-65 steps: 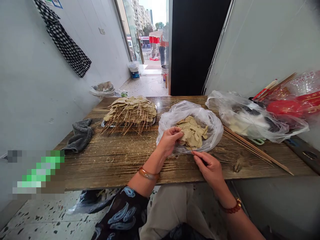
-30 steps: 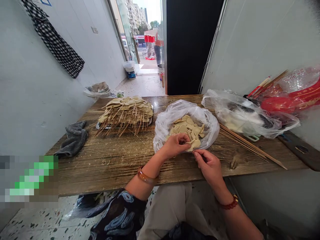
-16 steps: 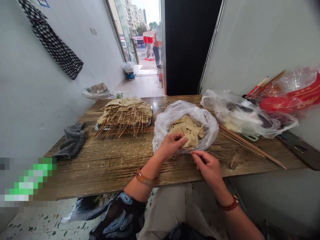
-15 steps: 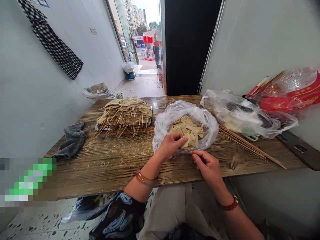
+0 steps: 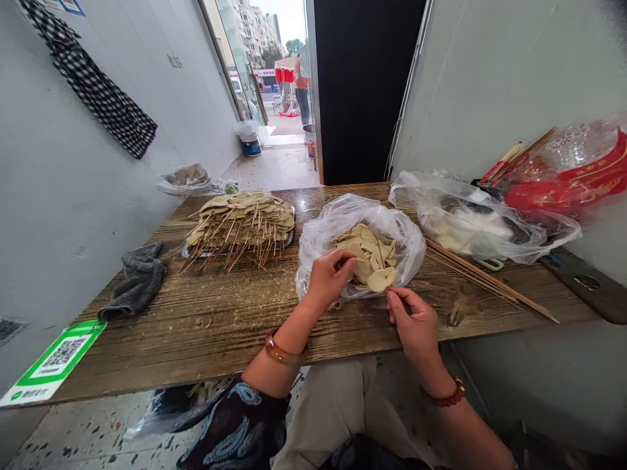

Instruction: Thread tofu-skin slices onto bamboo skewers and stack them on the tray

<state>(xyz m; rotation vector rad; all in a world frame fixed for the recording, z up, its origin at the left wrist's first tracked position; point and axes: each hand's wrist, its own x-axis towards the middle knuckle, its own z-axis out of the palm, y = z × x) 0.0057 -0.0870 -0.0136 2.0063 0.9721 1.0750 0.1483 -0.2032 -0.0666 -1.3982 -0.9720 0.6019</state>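
A clear plastic bag [image 5: 321, 232] lies open on the wooden table [image 5: 206, 313] and holds several flat tan slices [image 5: 368, 256]. My left hand [image 5: 327, 277] reaches into the bag's near side, fingers curled on a slice. My right hand [image 5: 415, 323] sits at the bag's near right edge and pinches a thin bamboo skewer whose tip carries one round slice [image 5: 383, 279]. To the left, a metal tray bears a pile of skewered slices [image 5: 242, 222].
A bundle of bare bamboo skewers [image 5: 484, 281] lies right of the bag, beside another plastic bag [image 5: 475, 222] and red packaging [image 5: 568, 189]. A grey cloth [image 5: 134, 284] is at the table's left. A green QR sticker [image 5: 51, 362] sits on the near left corner.
My right hand has shifted right and lifted a round slice on the skewer tip. My left hand has moved a little deeper into the bag. The view has drifted slightly.
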